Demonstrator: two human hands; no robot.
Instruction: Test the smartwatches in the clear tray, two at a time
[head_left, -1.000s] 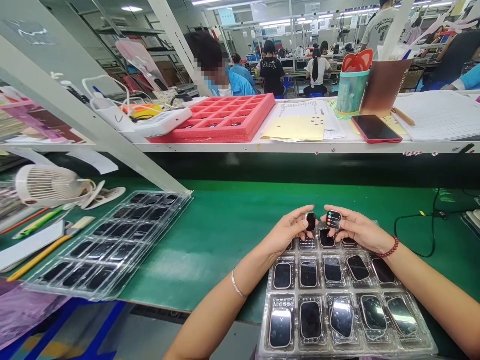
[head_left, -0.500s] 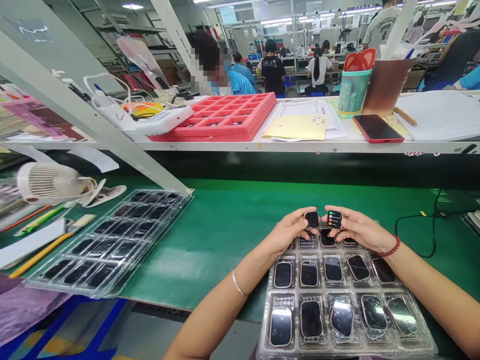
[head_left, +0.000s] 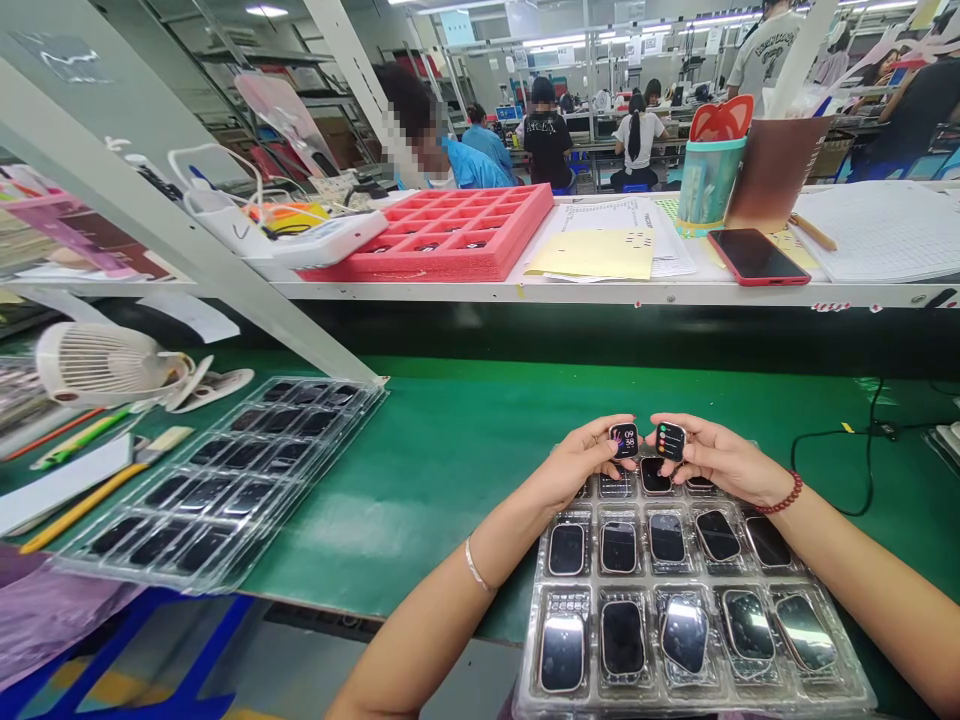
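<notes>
Left hand [head_left: 579, 464]: fingers pinched on first watch [head_left: 623, 440], 09:58 lit, above far end of clear tray [head_left: 591, 580] | Right hand [head_left: 726, 464]: fingers pinched on second watch [head_left: 670, 441], icons lit, above same end

My left hand [head_left: 589, 450] has room across the green worktop [head_left: 427, 480] until the left blister tray [head_left: 270, 535] bars its front edge.

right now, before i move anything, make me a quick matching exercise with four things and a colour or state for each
1. Left watch, in left hand
2. Right watch, in right hand
3. Foam tray
4. Fan

A. Pinkish red
B. Lit, coloured dots in a column
C. White
D. Lit, showing 09 and 58

Pairs: 1-D, 2-B, 3-A, 4-C
</notes>
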